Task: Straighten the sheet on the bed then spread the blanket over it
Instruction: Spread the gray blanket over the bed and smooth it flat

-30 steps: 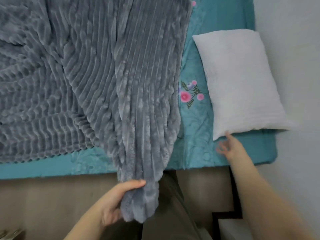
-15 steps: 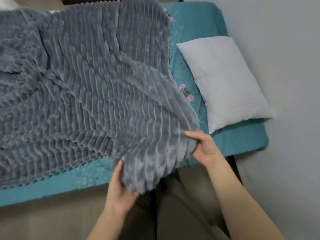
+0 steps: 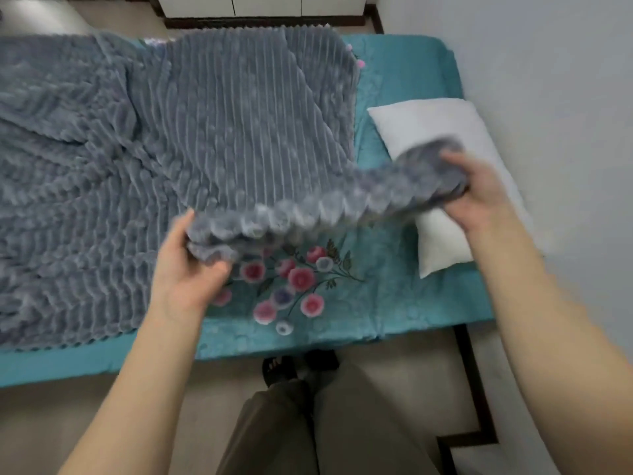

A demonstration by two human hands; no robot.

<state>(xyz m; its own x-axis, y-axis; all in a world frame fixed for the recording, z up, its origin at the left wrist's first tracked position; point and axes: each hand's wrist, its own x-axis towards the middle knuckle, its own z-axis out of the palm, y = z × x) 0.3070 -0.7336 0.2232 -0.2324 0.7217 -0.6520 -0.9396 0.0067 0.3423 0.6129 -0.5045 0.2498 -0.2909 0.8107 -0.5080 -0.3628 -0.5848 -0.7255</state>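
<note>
A person standing at the side of a bed [image 3: 51,368] holds up one edge of a grey ribbed blanket [image 3: 212,132] with both hands. The left hand [image 3: 186,272] has its grip closed on the scalloped edge, thumb on top and fingers curled beneath the bunched fabric. The right hand [image 3: 479,197], blurred, has its grip wrapped round the blanket's corner, and that corner hangs just above a white pillow [image 3: 428,125]. Between the two hands the lifted edge runs taut, clear of the bedding below.

The rest of the blanket lies rumpled across the left and middle of the bed, reaching its far side. Under it a teal sheet [image 3: 404,77] covers the mattress, showing bare along the near edge and on the right part around the pillow. A spray of pink, white and purple embroidered flowers [image 3: 294,282] shows on the sheet directly below the raised edge, beside the left hand.

The pillow lies at an angle near the right end of the bed, close to a pale wall [image 3: 555,80]. The person's olive trousers [image 3: 308,426] and dark footwear [image 3: 298,365] show at the bottom, on a beige floor [image 3: 102,416] just beside the bed. White cabinet doors [image 3: 267,3] stand beyond the far side.
</note>
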